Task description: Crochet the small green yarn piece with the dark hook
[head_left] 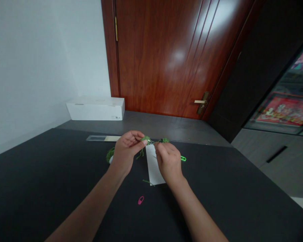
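My left hand [127,148] pinches a small green crocheted piece [145,138] between thumb and fingertips, with loose yarn ends [140,154] hanging below it. My right hand [168,158] is closed around a crochet hook, its thin metal tip meeting the green piece. A bright green end [183,158], seemingly the hook's handle, sticks out past the right side of that hand. Behind the right hand lies more green yarn work [165,140]. A ball of green yarn [110,154] sits left of my left wrist, partly hidden by it.
Under my hands is a white sheet of paper [154,168], a snipped yarn strand [147,182] across its lower edge. Nearer lies a pink stitch marker [140,200]. A clear ruler-like strip [96,138] and a white box [97,109] are farther back on the black table [53,181].
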Available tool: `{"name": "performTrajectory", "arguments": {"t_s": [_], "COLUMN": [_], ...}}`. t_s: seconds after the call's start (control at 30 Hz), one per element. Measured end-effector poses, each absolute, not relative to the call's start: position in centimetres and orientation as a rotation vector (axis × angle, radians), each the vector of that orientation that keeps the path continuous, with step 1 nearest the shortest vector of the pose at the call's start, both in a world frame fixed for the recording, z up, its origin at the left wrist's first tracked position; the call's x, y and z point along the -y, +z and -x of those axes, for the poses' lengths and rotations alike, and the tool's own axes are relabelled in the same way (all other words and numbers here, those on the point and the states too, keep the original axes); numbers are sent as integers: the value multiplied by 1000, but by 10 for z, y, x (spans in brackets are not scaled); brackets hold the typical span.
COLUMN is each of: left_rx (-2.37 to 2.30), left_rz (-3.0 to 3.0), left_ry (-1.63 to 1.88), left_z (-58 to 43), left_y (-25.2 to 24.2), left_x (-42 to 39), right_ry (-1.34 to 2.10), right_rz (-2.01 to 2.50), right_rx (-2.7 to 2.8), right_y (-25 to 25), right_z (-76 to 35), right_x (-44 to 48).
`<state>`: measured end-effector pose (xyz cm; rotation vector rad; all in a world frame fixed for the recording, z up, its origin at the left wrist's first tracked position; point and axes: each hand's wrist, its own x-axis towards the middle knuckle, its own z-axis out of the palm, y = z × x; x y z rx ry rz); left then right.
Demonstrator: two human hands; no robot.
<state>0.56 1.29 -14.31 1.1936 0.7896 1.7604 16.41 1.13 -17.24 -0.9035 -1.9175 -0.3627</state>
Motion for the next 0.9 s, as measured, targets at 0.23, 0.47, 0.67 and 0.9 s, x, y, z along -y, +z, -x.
{"name": "performTrajectory", "arguments": {"t_s": [0.23,0.47,0.67,0.9], "left_rx": [-790,-835,-842,-833], "left_rz": [-1240,-1283,-1308,-1315], "left_ry": [1717,1722,1728,1724], "left_z": [-1,1,2,3], "left_y": [-144,-144,-144,-144], "left_x": [-16,-16,-16,-17], "right_ry": [-384,-332,258,1283], "right_rz": [884,920,909,668], "right_rx": [1945,1960,1804,1482], "right_y": [-173,-170,-172,-181], "right_z": [-171,-170,-163,-147], "right_x": [-17,-15,-15,-19]}}
